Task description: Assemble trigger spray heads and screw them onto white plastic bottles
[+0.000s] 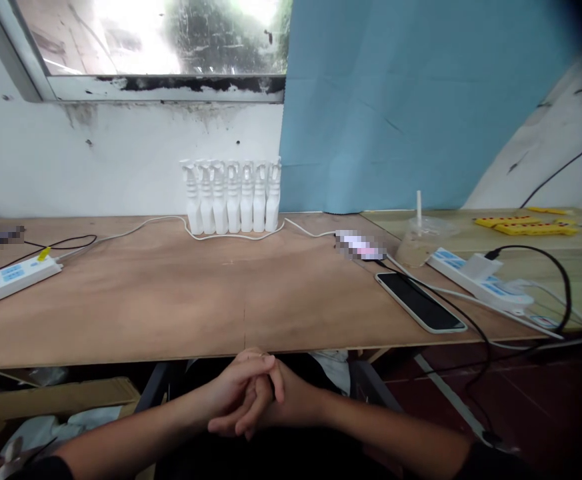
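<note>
My left hand (238,385) and my right hand (285,400) are clasped together, fingers interlaced, just below the front edge of the wooden table (171,313). Both are closed around each other, and no object shows between them. Against the wall at the back of the table, several white spray bottles (233,203) stand upright in a row, well beyond my hands. A dark-screened phone in a pale case (421,303) lies flat on the right part of the table.
Power strips lie at the left (13,280) and right (481,277), with cables trailing across the table. A lit phone (359,246), a plastic cup with a straw (417,243) and yellow strips (525,225) are at the right. An open cardboard box (113,393) sits below left.
</note>
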Action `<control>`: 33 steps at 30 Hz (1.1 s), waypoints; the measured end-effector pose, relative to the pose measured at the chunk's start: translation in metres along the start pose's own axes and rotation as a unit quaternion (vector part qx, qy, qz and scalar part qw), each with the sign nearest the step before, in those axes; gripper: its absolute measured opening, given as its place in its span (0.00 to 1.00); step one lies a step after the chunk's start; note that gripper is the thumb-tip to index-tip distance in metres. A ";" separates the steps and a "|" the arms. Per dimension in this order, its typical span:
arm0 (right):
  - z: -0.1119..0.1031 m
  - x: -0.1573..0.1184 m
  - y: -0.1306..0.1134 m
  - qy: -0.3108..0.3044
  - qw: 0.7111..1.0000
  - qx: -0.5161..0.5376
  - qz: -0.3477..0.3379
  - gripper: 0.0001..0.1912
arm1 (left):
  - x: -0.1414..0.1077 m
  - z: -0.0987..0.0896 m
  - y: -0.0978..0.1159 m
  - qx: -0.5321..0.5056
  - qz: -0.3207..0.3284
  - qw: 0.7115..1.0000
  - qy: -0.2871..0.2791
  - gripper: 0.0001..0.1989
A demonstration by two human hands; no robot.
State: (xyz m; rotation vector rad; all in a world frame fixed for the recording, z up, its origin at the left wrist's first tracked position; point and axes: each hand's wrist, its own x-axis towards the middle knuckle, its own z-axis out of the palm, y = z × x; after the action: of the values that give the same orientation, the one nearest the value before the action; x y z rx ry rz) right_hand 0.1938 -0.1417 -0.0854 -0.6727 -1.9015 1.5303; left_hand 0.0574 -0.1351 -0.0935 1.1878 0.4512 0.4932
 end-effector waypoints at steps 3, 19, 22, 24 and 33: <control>-0.009 -0.004 -0.010 0.009 0.999 0.009 -0.043 0.33 | -0.012 0.002 0.009 -0.042 0.052 0.998 0.022 0.24; -0.005 -0.016 -0.005 -0.181 0.959 -0.076 -0.206 0.19 | 0.004 0.039 0.013 -0.131 0.065 0.988 0.040 0.24; -0.007 -0.016 0.023 -0.041 0.980 -0.062 -0.183 0.26 | 0.012 0.045 0.003 -0.158 0.077 0.983 0.059 0.29; -0.005 -0.017 0.037 0.029 0.982 -0.049 -0.179 0.26 | 0.013 0.047 0.000 -0.182 0.120 0.970 0.103 0.28; 0.028 -0.011 0.016 -0.015 0.980 -0.144 -0.133 0.16 | 0.002 0.057 0.017 -0.166 0.189 0.958 0.134 0.25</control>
State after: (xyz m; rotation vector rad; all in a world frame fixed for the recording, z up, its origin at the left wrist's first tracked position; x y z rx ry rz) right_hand 0.1812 -0.1653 -0.1074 -0.4925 -2.1611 1.1173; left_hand 0.0898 -0.1723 -0.0594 0.8825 0.3533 1.0295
